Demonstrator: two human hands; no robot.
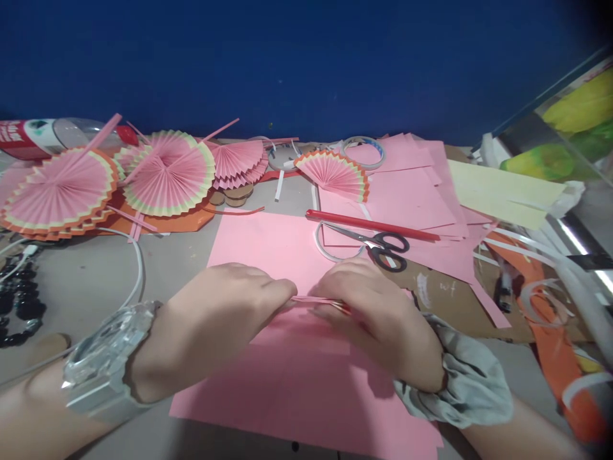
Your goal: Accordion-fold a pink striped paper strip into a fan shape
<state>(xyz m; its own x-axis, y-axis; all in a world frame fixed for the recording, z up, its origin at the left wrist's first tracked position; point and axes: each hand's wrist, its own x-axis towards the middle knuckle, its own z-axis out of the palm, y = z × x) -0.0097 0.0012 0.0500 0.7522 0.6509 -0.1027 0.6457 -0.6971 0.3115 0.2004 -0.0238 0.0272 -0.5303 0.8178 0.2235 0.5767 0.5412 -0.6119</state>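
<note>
My left hand and my right hand face each other, both closed with thumb and fingers pinching a narrow strip of folded pink paper. Its layered edges show near the right fingers, and both ends are partly hidden in my grip. Beneath my hands lie large pink paper sheets. Just beyond the right hand, black-handled scissors rest slightly open beside a thin ring of tape. A long red stick-like piece lies behind them.
Pleated paper fans with pink sticks crowd the back left, near a plastic bottle. A small half fan, a tape roll and stacked pink paper sit at the back. Orange strips and pale cords lie right; black beads left.
</note>
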